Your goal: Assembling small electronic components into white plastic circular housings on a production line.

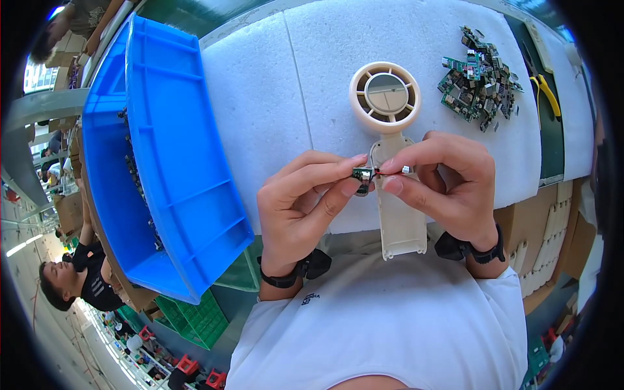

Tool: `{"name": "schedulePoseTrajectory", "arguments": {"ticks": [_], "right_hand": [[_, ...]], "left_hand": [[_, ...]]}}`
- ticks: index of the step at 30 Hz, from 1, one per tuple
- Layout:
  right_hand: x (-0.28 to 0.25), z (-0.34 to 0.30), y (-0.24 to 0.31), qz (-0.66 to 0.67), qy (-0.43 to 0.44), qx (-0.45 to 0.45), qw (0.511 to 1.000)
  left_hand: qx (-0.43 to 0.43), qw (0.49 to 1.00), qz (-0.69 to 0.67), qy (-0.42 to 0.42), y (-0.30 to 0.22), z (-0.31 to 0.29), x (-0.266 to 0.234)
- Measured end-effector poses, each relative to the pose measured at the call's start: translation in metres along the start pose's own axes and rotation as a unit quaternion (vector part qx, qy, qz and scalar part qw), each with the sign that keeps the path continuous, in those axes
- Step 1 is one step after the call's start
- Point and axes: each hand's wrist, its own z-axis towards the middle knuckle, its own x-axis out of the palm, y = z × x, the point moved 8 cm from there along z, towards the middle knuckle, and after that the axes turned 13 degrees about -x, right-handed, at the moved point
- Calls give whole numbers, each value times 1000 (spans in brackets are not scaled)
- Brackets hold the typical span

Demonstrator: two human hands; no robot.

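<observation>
Between the thumb and fingers of my left hand (pixel 305 198) is a small green circuit board (pixel 363 175). My right hand (pixel 448 182) pinches thin wires with a small white connector (pixel 406 170) at their end, close beside the board. Below both hands lies a cream handheld fan (pixel 402 224), its handle shell open toward me and its round grille head (pixel 386 96) pointing away. The wires run near the top of the handle; where they join is hidden by my fingers.
A heap of green circuit boards (pixel 478 81) lies on the white foam sheet (pixel 260 84) at the far right. Beyond it are yellow-handled pliers (pixel 549 97). A blue bin (pixel 175 149) with boards inside stands at left. A box (pixel 543 240) of cream parts is at right. Another person (pixel 84 273) is at far left.
</observation>
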Motion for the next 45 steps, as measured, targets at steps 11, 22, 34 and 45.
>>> {"name": "schedulePoseTrajectory", "arguments": {"ticks": [11, 22, 34, 45], "right_hand": [[5, -1, 6, -75, 12, -58, 995], [16, 1, 26, -280, -10, -198, 939], [16, -5, 31, -263, -23, -206, 942], [19, -5, 29, -262, -20, -190, 946]], "left_hand": [[23, 998, 33, -49, 0, -3, -2], [79, 979, 155, -104, -7, -6, 2], [197, 909, 327, -166, -21, -29, 25], [266, 840, 417, -223, -20, -36, 39]]}}
